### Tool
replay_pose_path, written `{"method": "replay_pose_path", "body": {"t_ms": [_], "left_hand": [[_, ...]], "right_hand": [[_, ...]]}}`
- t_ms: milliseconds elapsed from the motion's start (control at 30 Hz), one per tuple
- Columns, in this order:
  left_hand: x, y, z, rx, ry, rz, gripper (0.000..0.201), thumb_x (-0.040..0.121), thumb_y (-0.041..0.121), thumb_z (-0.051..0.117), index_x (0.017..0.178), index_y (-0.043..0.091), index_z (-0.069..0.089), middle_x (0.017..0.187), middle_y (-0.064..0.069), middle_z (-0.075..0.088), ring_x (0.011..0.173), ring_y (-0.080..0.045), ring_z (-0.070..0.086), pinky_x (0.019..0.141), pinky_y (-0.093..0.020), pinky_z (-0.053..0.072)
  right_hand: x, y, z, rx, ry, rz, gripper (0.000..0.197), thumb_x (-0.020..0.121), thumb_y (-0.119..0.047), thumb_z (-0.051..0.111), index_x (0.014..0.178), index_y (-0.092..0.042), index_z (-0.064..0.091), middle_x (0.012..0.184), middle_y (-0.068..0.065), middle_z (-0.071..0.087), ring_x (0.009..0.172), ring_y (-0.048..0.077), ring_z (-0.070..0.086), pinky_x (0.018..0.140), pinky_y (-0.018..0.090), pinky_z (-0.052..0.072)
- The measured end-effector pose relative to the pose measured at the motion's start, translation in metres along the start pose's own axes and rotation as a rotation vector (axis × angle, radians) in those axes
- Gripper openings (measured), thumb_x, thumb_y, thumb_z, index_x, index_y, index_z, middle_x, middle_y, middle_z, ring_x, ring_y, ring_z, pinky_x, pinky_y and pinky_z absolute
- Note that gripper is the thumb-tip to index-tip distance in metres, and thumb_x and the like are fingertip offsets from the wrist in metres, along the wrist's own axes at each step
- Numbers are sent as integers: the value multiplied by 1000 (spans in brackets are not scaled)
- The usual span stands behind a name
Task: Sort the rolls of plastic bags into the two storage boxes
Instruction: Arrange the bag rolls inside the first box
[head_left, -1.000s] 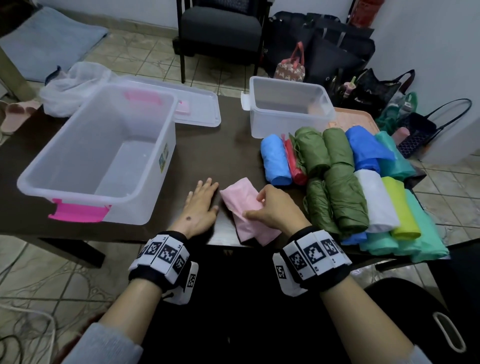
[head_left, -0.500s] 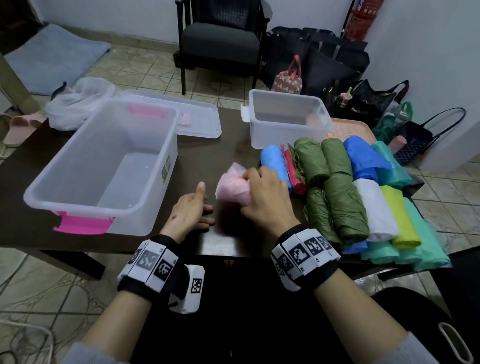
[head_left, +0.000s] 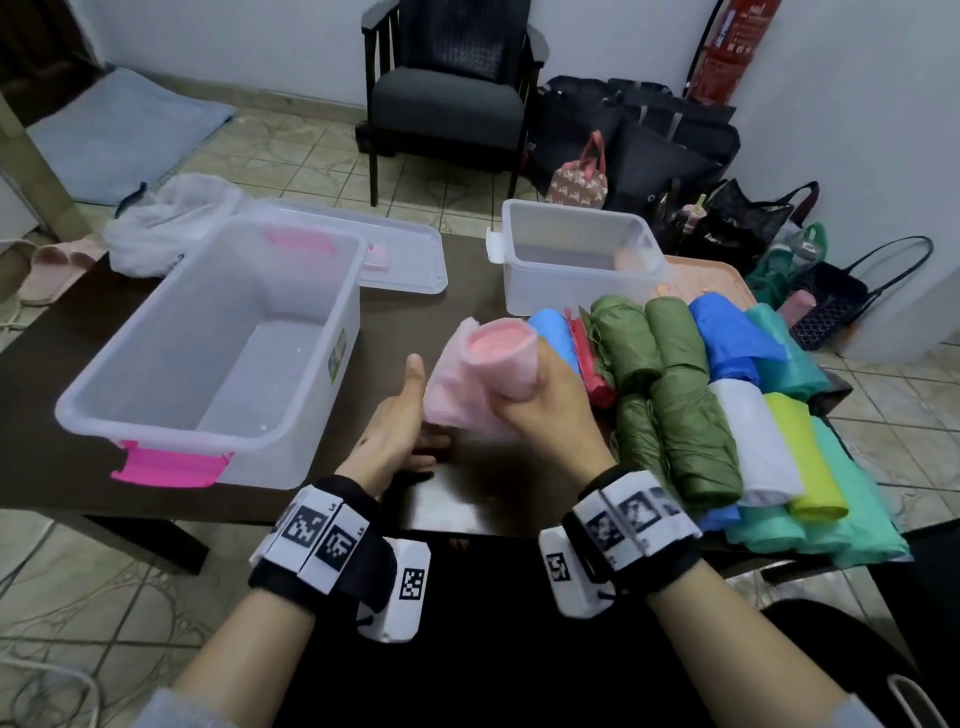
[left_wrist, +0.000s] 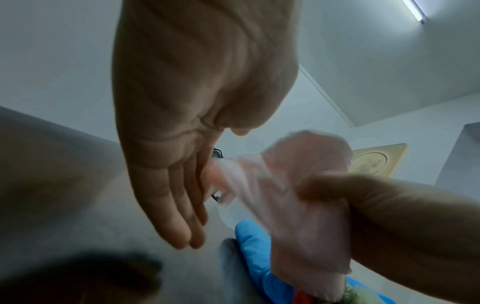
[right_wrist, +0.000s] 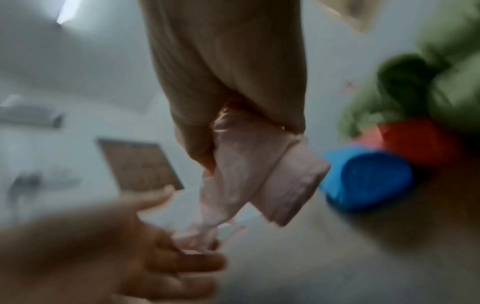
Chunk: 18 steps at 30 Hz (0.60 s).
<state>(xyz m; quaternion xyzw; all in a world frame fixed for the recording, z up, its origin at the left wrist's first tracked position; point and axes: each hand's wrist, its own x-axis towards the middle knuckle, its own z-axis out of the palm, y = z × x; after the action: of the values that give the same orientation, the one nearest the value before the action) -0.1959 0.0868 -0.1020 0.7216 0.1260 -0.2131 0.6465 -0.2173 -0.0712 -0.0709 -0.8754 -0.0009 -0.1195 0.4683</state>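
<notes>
my right hand is clamped round the soft pale-pink roll of plastic bags, lifted off the dark table btwn both boxes. left hand flat, fingers apart, just beside its loose flap. risk: flap unrolls mid-carry, or snags the rim of the big clear plastic box w/ pink latches.

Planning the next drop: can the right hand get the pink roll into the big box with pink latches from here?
Probably yes. The right hand grips the pink roll above the table; the big box sits lidless on its left, with only the open left hand between.
</notes>
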Motion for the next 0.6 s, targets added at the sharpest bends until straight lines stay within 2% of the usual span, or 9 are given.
{"method": "replay_pose_path", "body": {"t_ms": [33, 100, 133, 200, 300, 367, 433, 467, 600], "left_hand": [[2, 0, 1, 22, 41, 22, 78, 85, 75, 14, 95, 14, 62, 93, -8, 68, 82, -21, 65, 71, -34, 53], [6, 4, 0, 40, 121, 36, 73, 83, 77, 15, 78, 17, 55, 81, -7, 63, 72, -22, 61, 71, -35, 51], [8, 6, -1, 13, 110, 0, 73, 83, 78, 16, 78, 17, 55, 81, -9, 64, 74, -24, 63, 70, -36, 53], [9, 11, -3, -58, -41, -123, 69, 85, 75, 26, 91, 15, 61, 88, -12, 67, 81, -27, 66, 67, -34, 55], [10, 10, -2, 33, -211, -180, 39, 87, 47, 59, 96, 10, 65, 83, -9, 66, 74, -23, 63, 69, -32, 51], [17, 7, 2, 223, -157, -107, 27, 84, 30, 68, 93, 4, 68, 83, -10, 67, 74, -21, 64, 75, -35, 53], [22, 7, 6, 247, -111, -28, 24, 89, 27, 64, 89, 3, 68, 80, -10, 66, 68, -14, 64, 70, -27, 53], [20, 9, 8, 228, -105, -12, 23, 92, 25, 59, 85, 5, 66, 80, -9, 65, 65, -12, 64, 65, -23, 52], [28, 18, 12, 281, 33, 123, 32, 91, 35, 52, 80, 8, 64, 84, -11, 63, 78, -24, 58, 72, -32, 45]], "right_hand": [[0, 2, 2, -275, -9, -160, 50, 66, 0, 65, 114, -14, 60, 104, 5, 64, 97, 26, 60, 84, 37, 44], [-2, 7, 6, -699, 25, -449, 41, 65, -8, 60, 106, -16, 64, 92, 4, 63, 85, 29, 60, 75, 36, 34], [-6, 9, 10, -794, 16, -529, 33, 70, -14, 53, 100, -18, 65, 86, 2, 62, 80, 27, 59, 72, 35, 31], [-19, 14, 21, -892, -55, -591, 27, 75, -21, 44, 92, -21, 65, 80, 0, 60, 75, 24, 59, 71, 35, 29], [-35, 22, 30, -938, -255, -503, 29, 70, -18, 44, 90, -22, 64, 80, -3, 61, 74, 22, 60, 70, 33, 34], [-37, 21, 26, -854, -446, -391, 42, 68, -16, 58, 110, -19, 62, 99, 2, 63, 91, 24, 59, 76, 33, 41], [-37, 16, 15, -746, -644, -234, 65, 74, -30, 67, 133, -19, 45, 124, 5, 50, 117, 23, 44, 94, 39, 33], [-36, 11, 10, -721, -696, -168, 68, 76, -37, 67, 137, -21, 40, 129, 3, 44, 123, 22, 36, 98, 39, 28], [-39, 5, 6, -719, -712, -139, 58, 75, -37, 70, 125, -22, 43, 122, 2, 43, 118, 22, 38, 91, 37, 30]]}}
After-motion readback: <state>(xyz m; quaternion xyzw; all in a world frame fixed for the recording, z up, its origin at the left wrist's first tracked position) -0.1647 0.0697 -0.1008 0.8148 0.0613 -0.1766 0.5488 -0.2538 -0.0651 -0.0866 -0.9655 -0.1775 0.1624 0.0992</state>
